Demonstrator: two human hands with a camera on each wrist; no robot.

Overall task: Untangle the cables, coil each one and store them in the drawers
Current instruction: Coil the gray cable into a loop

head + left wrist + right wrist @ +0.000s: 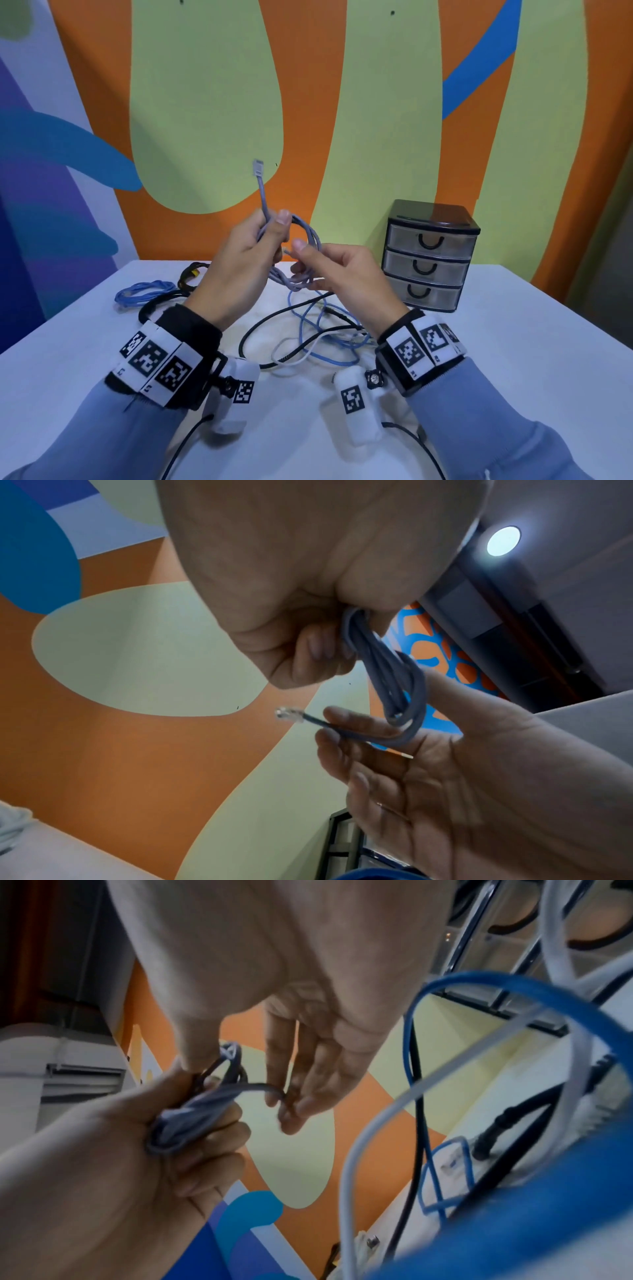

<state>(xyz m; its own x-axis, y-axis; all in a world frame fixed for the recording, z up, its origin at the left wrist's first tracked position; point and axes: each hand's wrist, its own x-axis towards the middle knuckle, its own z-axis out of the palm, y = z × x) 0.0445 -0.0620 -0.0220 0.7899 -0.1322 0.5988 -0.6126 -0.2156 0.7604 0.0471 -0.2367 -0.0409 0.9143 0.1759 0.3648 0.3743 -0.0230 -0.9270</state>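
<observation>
Above the white table [513, 342], lilac cable [310, 236] coiled inside left-hand fingers [282, 219].

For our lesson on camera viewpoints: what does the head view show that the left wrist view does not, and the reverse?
Only the head view shows the closed drawer unit whole, the coiled blue cable and the loose tangle on the table. Only the left wrist view shows a ceiling light. Both show the left hand gripping the grey cable coil and the right hand holding its end.
</observation>
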